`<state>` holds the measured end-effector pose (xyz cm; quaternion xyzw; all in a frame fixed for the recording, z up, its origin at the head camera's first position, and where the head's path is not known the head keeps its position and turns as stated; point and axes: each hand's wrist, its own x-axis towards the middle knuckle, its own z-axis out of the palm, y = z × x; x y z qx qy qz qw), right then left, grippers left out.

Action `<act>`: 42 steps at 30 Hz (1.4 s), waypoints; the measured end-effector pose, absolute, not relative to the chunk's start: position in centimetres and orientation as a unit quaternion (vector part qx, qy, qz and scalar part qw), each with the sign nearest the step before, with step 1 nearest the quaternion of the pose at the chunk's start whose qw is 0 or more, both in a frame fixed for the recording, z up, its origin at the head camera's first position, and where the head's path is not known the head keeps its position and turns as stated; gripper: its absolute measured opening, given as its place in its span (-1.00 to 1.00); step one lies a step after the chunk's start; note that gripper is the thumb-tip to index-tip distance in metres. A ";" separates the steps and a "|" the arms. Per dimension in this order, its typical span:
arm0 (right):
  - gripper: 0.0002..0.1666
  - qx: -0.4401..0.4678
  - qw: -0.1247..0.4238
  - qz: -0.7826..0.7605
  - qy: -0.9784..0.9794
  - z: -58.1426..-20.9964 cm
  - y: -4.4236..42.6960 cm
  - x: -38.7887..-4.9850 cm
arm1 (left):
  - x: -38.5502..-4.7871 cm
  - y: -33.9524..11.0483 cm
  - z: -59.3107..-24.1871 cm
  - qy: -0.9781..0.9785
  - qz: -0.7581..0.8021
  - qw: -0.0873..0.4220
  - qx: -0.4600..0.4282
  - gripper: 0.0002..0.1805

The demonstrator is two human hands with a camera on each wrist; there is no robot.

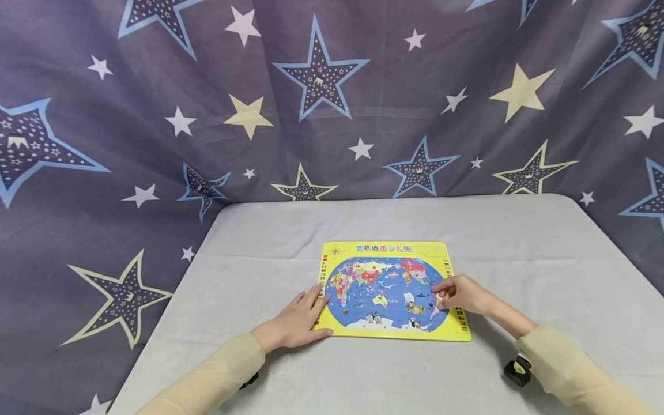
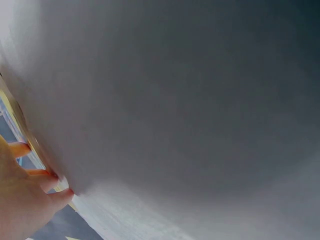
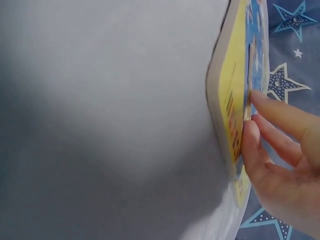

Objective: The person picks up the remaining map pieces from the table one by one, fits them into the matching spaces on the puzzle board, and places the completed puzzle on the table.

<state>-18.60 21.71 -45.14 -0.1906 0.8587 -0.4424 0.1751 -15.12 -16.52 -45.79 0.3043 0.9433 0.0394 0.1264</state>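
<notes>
A world-map puzzle board [image 1: 394,334] with a yellow border and a blue oval map lies flat on the table. My left hand [image 1: 297,319] rests on its left edge, fingers spread; in the left wrist view, fingertips [image 2: 64,195] touch the board's side. Over the right part of the map, my right hand [image 1: 463,294] pinches a thin puzzle piece [image 3: 251,67] between thumb and fingers. One edge of that piece stands slightly above the board in the right wrist view. My fingers hide part of it. Beneath the hand a pink South America shape [image 1: 435,312] shows.
A light grey cloth [image 1: 259,242] covers the table. Behind and beside it hangs a dark curtain [image 1: 207,150] printed with stars. A black wrist device [image 1: 517,370] sits under the right forearm. Both sleeves are beige.
</notes>
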 end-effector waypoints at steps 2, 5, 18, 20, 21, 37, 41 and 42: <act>-0.59 -0.191 0.176 -0.443 0.858 -45.1 21.7 -18.7 | -15.1 -16.5 -45.8 0.944 0.039 0.127 0.303 -0.11; -0.58 -0.196 0.178 -0.445 0.856 -45.1 21.8 -18.7 | -15.1 -16.5 -45.8 0.944 0.039 0.127 0.303 -0.12; -0.63 -0.211 0.105 -0.400 0.886 -45.3 22.1 -17.4 | -15.2 -16.5 -46.1 0.943 0.035 0.125 0.306 -0.11; -0.64 -0.218 0.097 -0.398 0.886 -45.3 22.1 -17.4 | -15.2 -16.5 -46.0 0.943 0.037 0.126 0.305 -0.11; -0.64 -0.222 0.095 -0.396 0.886 -45.2 22.1 -17.4 | -15.2 -16.5 -46.0 0.943 0.038 0.126 0.305 -0.11; -0.64 -0.224 0.112 -0.368 0.895 -44.7 21.7 -17.9 | -15.2 -16.4 -45.6 0.942 0.043 0.123 0.309 -0.13; -0.65 -0.224 0.112 -0.373 0.893 -45.0 21.8 -18.0 | -15.1 -16.4 -45.7 0.943 0.044 0.125 0.306 -0.13; -0.64 -0.223 0.113 -0.374 0.893 -45.0 21.8 -18.0 | -15.2 -16.4 -45.7 0.943 0.043 0.126 0.306 -0.12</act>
